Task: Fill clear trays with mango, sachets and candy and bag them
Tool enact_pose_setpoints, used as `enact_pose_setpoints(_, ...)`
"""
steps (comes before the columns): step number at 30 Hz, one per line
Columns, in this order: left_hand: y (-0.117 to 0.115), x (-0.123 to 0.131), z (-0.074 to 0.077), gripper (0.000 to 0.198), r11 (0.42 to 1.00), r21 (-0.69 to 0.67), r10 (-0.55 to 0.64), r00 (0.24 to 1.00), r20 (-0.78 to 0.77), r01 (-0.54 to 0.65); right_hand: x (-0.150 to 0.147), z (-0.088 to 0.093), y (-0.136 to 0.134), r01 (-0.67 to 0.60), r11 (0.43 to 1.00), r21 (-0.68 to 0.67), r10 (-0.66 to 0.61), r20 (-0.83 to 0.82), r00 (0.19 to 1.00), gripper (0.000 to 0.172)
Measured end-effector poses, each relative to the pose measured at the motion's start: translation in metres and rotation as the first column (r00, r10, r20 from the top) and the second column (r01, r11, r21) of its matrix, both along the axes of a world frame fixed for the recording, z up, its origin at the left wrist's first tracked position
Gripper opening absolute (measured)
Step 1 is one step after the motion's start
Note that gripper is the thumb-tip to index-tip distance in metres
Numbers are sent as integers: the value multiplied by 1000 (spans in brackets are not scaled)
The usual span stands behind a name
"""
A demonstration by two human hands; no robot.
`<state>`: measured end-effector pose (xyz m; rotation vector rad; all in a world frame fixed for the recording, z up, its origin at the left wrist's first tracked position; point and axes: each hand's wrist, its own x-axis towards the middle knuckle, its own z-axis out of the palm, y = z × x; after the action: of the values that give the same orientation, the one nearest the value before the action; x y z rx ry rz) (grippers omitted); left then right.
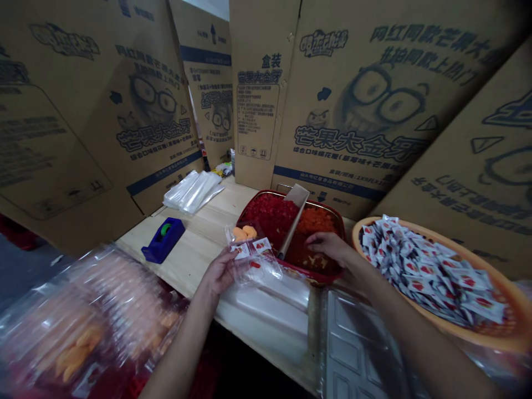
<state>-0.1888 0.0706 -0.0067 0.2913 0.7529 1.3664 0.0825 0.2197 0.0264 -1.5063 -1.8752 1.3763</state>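
My left hand [220, 270] is closed on the near left edge of a clear plastic tray [270, 267]. Inside it are orange rounded sweets [245, 233], two small printed sachets [250, 248] and a small red piece [255, 265]. Over the right side of a red tub [324, 280], my right hand [326, 245] hangs with bent fingers somewhat apart; nothing shows between them. A cardboard divider [293, 221] splits the tub. Red pieces [270, 213] fill its left side, and orange pieces [318, 220] lie at the back of its right side.
An orange basket [419, 226] heaped with sachets [424, 271] stands right. Empty moulded trays [357, 343] lie in front. Filled clear packs [95, 316] are stacked left, near a blue tape dispenser [164, 240] and clear bags [193, 190]. Large cartons [353, 100] wall the back.
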Motion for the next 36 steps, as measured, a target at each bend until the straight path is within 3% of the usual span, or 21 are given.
enact_pose_setpoints(4,2,5,3,41,999,-10,33,999,-35,-34,-17,35,-20,-47,995,-87,16,-323,946,25)
enact_pose_setpoints(8,4,8,5,37,998,-9,56,998,-25,-56,-64,56,-60,-266,960,-91,216,-365,905,25)
enact_pose_setpoints(12,5,8,3,31,996,-16,84,996,-22,-84,-105,44,-87,-415,910,-2,389,-343,855,16)
enact_pose_setpoints(16,5,6,0,31,995,-1,95,995,-23,-95,-120,23,-90,-444,893,72,443,-319,838,9)
enact_pose_setpoints(29,6,3,-7,33,996,24,81,996,39,-82,-126,25,-91,-367,929,54,365,-320,875,9)
enact_pose_setpoints(36,6,3,-8,34,996,28,83,995,48,-84,-114,28,-86,-290,955,-62,237,-428,872,22)
